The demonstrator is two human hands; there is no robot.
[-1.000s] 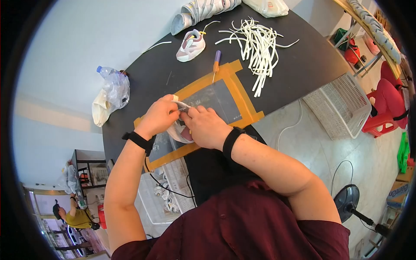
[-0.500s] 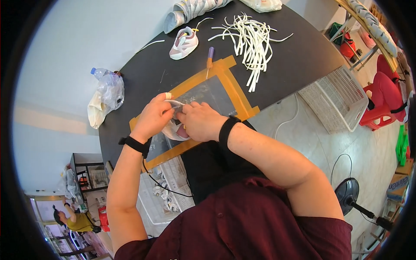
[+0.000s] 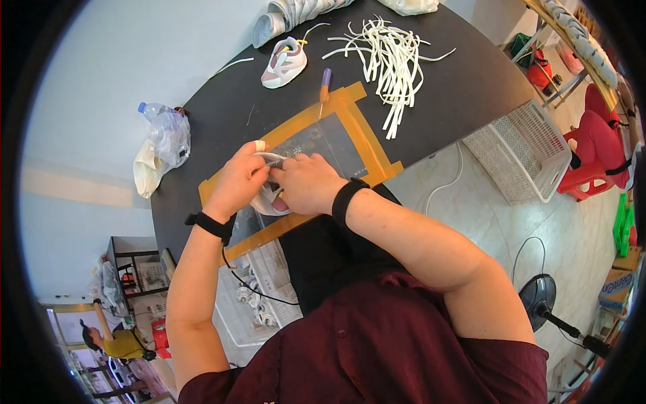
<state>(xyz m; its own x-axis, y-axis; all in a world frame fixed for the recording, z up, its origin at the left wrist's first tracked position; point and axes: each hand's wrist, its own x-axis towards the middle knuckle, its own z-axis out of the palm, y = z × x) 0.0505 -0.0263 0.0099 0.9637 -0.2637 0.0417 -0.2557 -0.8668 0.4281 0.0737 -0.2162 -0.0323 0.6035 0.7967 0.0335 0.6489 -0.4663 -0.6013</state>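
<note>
Both hands are on a small pale shoe upper with mauve parts, low over the taped mat. My left hand, a light wrap on one finger, pinches its far edge along with a white lace. Bent over the opening from the other side, my right hand has its fingers closed on the upper; their tips are partly hidden. Beyond the hands lies an awl-like tool with a purple and orange handle. Farther off stands a similar white and mauve shoe upper, a lace trailing from it.
A heap of white laces lies on the dark table. Orange tape borders the mat. Nested uppers stand at the back, a plastic bag and bottle at left. Crates flank the table; a co-worker stands far left.
My right hand's fingers have shifted slightly over the upper. My left hand keeps its pinch. The whole view has moved a little, and the co-worker has raised an arm.
</note>
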